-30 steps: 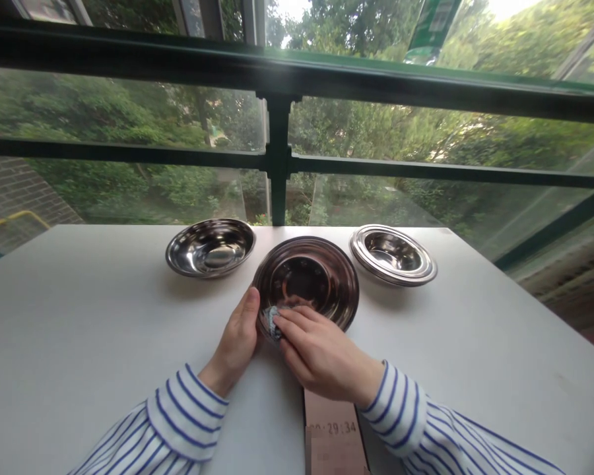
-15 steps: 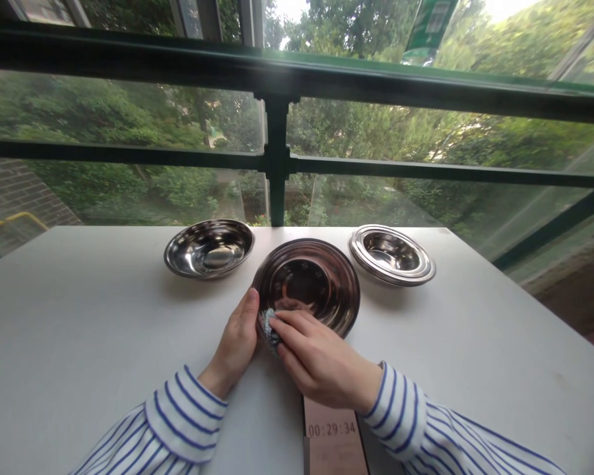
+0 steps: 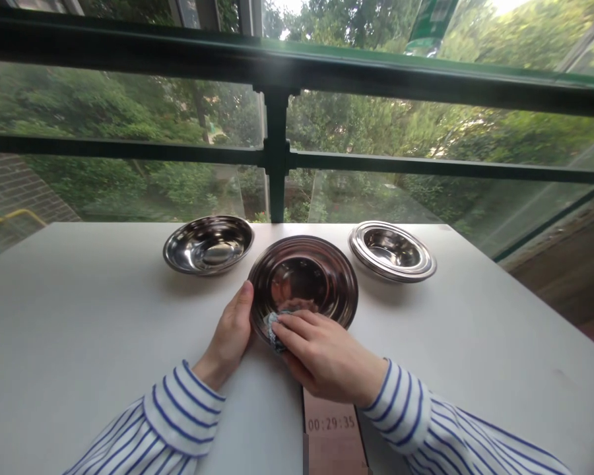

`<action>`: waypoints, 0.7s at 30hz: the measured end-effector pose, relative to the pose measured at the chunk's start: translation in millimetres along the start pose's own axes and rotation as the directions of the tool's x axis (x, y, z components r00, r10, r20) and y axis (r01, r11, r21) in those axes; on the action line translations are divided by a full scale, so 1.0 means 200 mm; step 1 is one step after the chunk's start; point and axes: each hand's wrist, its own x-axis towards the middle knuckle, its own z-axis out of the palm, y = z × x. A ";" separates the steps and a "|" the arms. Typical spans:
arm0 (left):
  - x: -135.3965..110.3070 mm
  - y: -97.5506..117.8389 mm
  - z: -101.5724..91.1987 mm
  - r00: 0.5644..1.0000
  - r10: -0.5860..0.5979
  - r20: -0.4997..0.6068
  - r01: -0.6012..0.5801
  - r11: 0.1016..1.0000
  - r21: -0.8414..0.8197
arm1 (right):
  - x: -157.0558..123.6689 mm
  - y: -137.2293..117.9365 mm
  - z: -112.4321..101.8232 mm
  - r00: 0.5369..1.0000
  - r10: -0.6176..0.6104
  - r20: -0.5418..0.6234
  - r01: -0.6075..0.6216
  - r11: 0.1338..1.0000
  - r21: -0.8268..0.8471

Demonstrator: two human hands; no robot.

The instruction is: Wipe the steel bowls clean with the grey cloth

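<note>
A shiny steel plate (image 3: 307,277) is tilted up toward me at the middle of the white table (image 3: 79,316). My left hand (image 3: 230,333) grips its left rim, thumb on the edge. My right hand (image 3: 321,353) presses a small blue-grey cloth (image 3: 273,328) against the plate's near rim, fingers closed over it. Both sleeves are white with blue stripes.
A steel bowl (image 3: 208,244) sits behind on the left and a stack of steel plates (image 3: 392,251) behind on the right. A green metal railing (image 3: 277,152) and glass stand just past the table's far edge. A brown card with a timestamp (image 3: 332,435) lies near me.
The cloth under my right hand has slid a little along the plate's near rim. My left hand has kept its hold on the rim.
</note>
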 end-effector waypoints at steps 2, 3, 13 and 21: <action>0.00 0.01 -0.01 1.000 -0.008 0.026 0.009 1.000 -0.024 | -0.02 0.01 -0.02 0.999 0.012 0.033 -0.011 1.000 -0.013; 0.00 0.01 -0.01 0.999 -0.010 0.038 0.012 0.999 -0.036 | -0.03 0.02 -0.04 0.999 0.020 0.048 -0.019 1.000 -0.020; -0.01 0.05 0.01 0.985 -0.084 0.153 0.118 0.968 -0.224 | -0.05 0.06 0.01 0.998 -0.068 -0.018 0.064 0.984 -0.168; -0.07 0.06 0.03 0.943 -0.168 0.287 0.198 0.977 -0.077 | -0.05 0.09 0.03 0.979 -0.060 -0.196 0.053 0.998 -0.039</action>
